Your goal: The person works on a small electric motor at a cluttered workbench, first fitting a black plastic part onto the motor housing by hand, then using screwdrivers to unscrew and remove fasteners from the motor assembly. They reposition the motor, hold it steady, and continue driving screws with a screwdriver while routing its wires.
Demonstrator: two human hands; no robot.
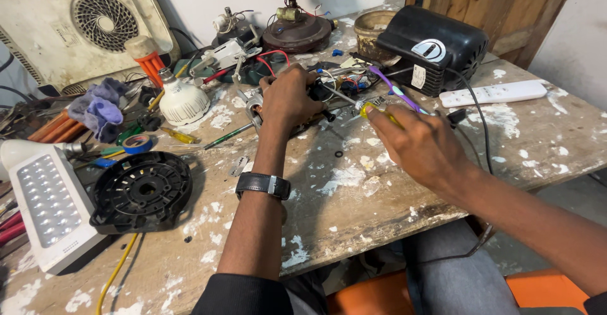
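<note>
My left hand point(288, 98), with a black wristwatch point(263, 184) on the wrist, grips a small black device with loose wires point(344, 82) on the paint-spattered wooden workbench point(354, 182). My right hand point(420, 143) holds a yellow-handled screwdriver point(373, 109); its metal shaft points left to the device at my left hand's fingers. A purple-handled tool point(392, 88) lies just behind the screwdriver.
A black boxy unit point(433, 46) with a cable and a white remote point(493, 93) sit at the right. On the left lie a black round fan part point(142, 191), a white LED panel lamp point(47, 204), a white bulb point(182, 100), blue tape point(138, 143) and screwdrivers. A lamp base point(297, 30) stands behind.
</note>
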